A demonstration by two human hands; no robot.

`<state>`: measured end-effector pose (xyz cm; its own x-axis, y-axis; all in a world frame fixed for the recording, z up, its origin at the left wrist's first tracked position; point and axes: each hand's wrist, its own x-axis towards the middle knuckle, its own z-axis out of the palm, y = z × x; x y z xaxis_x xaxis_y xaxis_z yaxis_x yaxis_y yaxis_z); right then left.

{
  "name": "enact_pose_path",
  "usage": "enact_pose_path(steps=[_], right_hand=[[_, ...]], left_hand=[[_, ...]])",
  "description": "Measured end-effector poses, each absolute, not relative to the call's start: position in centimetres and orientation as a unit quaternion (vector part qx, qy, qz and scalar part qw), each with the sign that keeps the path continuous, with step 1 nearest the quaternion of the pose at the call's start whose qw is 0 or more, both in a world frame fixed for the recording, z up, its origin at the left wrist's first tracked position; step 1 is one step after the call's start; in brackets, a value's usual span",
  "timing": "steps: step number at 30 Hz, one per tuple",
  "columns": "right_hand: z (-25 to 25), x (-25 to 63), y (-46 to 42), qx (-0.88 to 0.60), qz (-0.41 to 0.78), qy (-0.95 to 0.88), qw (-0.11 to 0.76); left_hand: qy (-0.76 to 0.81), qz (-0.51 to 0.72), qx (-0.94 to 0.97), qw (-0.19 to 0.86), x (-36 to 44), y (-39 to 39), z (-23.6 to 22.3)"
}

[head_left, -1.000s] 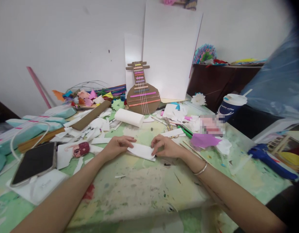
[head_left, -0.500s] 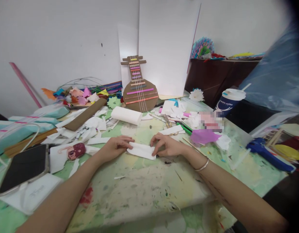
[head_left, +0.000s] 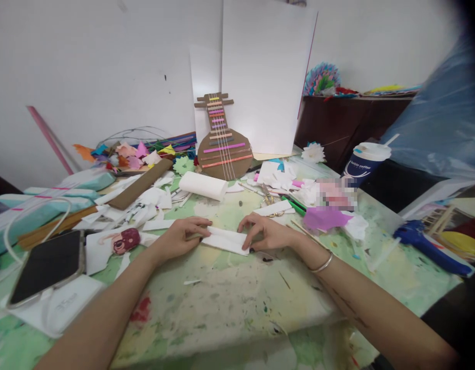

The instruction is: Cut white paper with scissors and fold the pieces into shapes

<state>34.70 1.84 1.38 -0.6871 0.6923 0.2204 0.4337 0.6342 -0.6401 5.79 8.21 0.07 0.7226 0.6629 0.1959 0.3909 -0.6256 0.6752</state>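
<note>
The left hand (head_left: pixel 181 237) and right hand (head_left: pixel 271 234) pinch 1 white paper (head_left: pixel 226 240) by its opposite ends, at the middle of the tabletop (head_left: pixel 225 303). The roll (head_left: pixel 202 186) lies beyond it; the scissors (head_left: pixel 268 194) lie just past the right hand.

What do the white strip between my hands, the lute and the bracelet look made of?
Strip: matte paper, probably; thin, with no gloss. Lute: mainly dull cardboard, likely, by its flat brown cut-out shape. Bracelet: seemingly polished metal, from its silvery gleam.
</note>
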Motion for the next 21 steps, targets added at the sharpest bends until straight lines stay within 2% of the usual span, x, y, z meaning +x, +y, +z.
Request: enact_pose_path(steps=[8, 14, 21], right_hand=[[1.6, 34.5, 1.8, -0.328, 0.274, -0.877, 0.218], [1.6, 34.6, 1.8, -0.320, 0.266, -0.883, 0.219], [1.3, 34.6, 1.9, -0.319, 0.271, -0.881, 0.222]], left_hand=[[0.317, 0.231, 0.871, 0.295, 6.3, 7.9, 0.5], [0.380, 0.252, 0.862, 0.222, 7.6, 7.3, 0.3], [0.395, 0.262, 0.838, 0.270, 8.7, 7.3, -0.1]])
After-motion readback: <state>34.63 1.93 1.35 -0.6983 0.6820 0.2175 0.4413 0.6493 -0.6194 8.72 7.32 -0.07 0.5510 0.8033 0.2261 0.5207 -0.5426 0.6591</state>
